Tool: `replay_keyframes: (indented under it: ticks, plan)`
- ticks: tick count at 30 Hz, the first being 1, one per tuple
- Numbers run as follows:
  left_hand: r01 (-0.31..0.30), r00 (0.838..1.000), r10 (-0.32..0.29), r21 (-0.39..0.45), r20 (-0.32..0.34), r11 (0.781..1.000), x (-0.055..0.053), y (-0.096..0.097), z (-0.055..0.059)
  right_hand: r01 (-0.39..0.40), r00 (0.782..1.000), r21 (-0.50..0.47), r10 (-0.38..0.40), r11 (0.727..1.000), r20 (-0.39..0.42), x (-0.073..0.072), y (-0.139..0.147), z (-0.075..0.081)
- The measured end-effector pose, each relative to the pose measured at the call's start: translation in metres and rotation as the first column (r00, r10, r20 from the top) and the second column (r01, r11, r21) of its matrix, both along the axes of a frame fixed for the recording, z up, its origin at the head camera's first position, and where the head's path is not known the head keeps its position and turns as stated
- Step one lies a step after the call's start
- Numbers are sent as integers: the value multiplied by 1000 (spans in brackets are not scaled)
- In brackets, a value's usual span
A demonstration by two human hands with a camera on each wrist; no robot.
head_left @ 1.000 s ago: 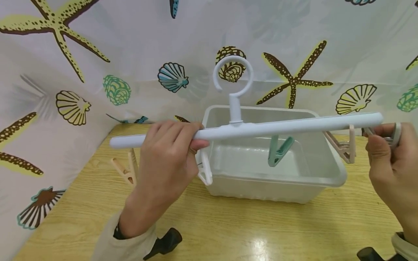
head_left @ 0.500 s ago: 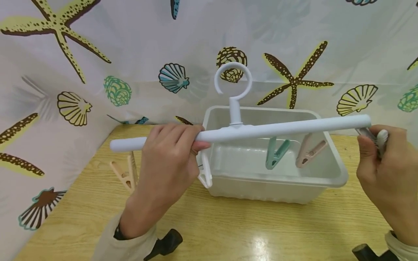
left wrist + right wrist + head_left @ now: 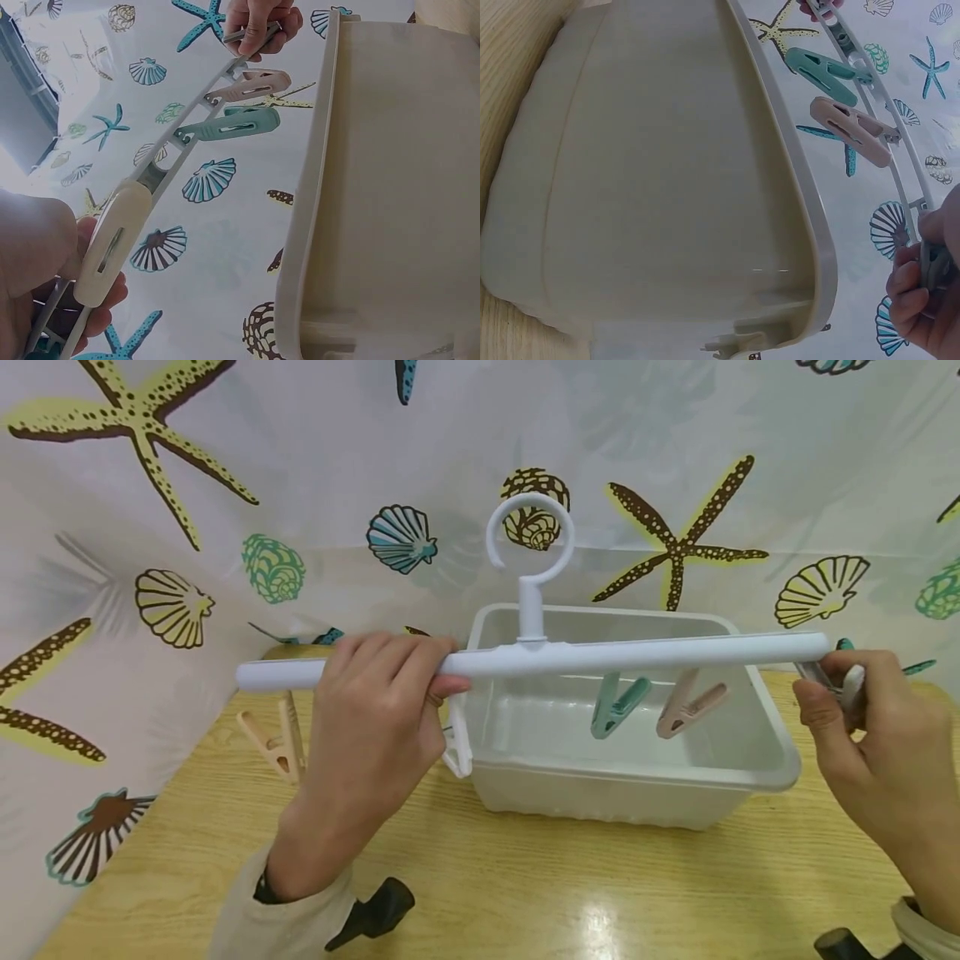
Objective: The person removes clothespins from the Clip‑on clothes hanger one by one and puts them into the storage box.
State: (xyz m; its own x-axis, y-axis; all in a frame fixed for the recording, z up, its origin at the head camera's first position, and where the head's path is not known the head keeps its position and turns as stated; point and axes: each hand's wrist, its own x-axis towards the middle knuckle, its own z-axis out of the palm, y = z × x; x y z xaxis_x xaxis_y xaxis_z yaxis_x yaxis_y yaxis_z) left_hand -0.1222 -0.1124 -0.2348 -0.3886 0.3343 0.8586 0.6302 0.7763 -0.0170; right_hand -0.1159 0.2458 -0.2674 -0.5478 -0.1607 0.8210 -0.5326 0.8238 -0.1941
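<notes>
A pale bluish-white clip hanger (image 3: pixel 645 652) with a ring-shaped hook is held up level over the bin. My left hand (image 3: pixel 367 718) grips its bar left of the hook. At the bar's right end my right hand (image 3: pixel 885 718) pinches a grey clothespin (image 3: pixel 853 689) between thumb and fingers. A green clothespin (image 3: pixel 621 706) and a pink clothespin (image 3: pixel 688 706) hang side by side from the right half. Beside my left hand hang a white clothespin (image 3: pixel 460 745) and, farther left, a beige clothespin (image 3: pixel 273 743). The left wrist view shows the bar's slotted underside.
A whitish plastic bin (image 3: pixel 630 777) stands on the wooden table (image 3: pixel 525 885) below and behind the hanger. A curtain (image 3: pixel 450 435) printed with shells and starfish closes off the back and left side.
The pink clothespin has slid left along the bar, from near its end to beside the green one. My right hand has moved left with the grey clothespin; the hanger has shifted slightly left.
</notes>
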Motion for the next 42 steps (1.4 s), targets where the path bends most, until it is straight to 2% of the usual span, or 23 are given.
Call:
replay_keyframes:
  ticks: [7,14,18,23,26,30,42]
  plan:
    - [-11,1000,11,11,9,1000,0,0,0,-54,997,30,52,998,63,0,2,-1]
    - [-11,1000,11,-6,12,1000,0,0,0,13,998,115,-19,993,55,3,11,7]
    - [-17,1000,17,-10,12,1000,-1,1,-1,22,998,159,-31,987,54,6,9,8]
    - [-20,1000,20,6,10,1000,-1,3,-3,66,998,194,-68,979,3,8,5,9]
    - [-28,1000,28,17,11,999,0,4,-3,94,995,176,-91,980,-28,9,5,8]
    - [-24,1000,24,16,19,1000,1,4,-2,118,993,115,-116,986,-22,9,9,7]
    - [65,997,-65,-10,47,998,7,5,-1,148,981,-6,-146,989,130,-1,39,2]
